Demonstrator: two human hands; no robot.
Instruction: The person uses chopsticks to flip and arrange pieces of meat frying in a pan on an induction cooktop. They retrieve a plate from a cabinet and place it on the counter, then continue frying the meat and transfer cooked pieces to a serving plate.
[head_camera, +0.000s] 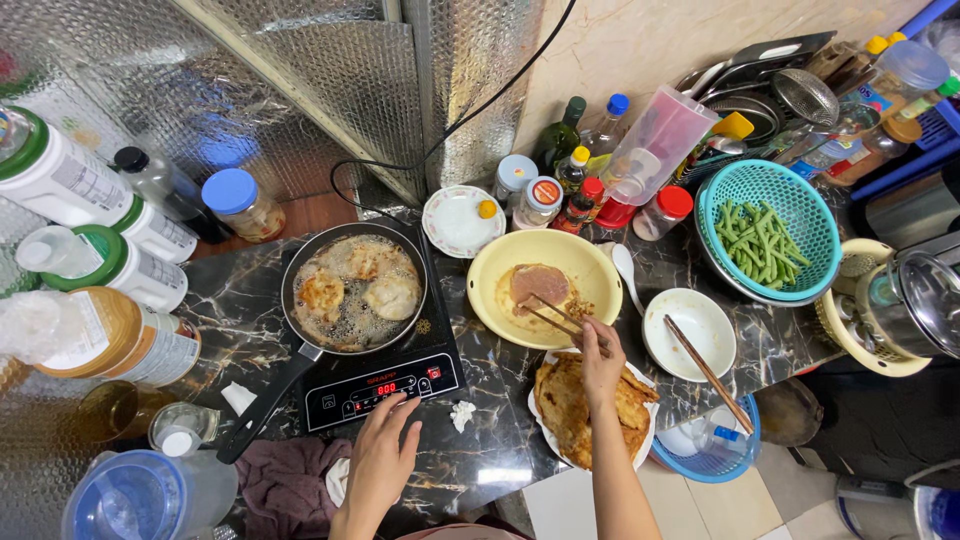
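- Hands: your left hand (385, 455) rests fingertips, spread, on the induction cooker (375, 375) panel; your right hand (598, 352) pinches chopsticks (553, 314).
- Raw patty (538, 283) — in yellow bowl (545, 287), chopstick tips touching it.
- Step, judged: frying mid-batch — frying pan (352, 292) holds three patties.
- Next calls for a firm lift.

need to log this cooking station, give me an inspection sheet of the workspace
surface: dark marble counter, wet patches, crumpled tissue
job's things: pan of frying patties on cooker; yellow bowl with raw patty; plate of fried patties
clutter: bottles, jars, green beans in teal basket, white bowl with chopsticks
grippers: left hand touches cooker panel; right hand holds chopsticks over yellow bowl
cables: black cord up the wall
surroundings: foil-lined wall, tiled floor
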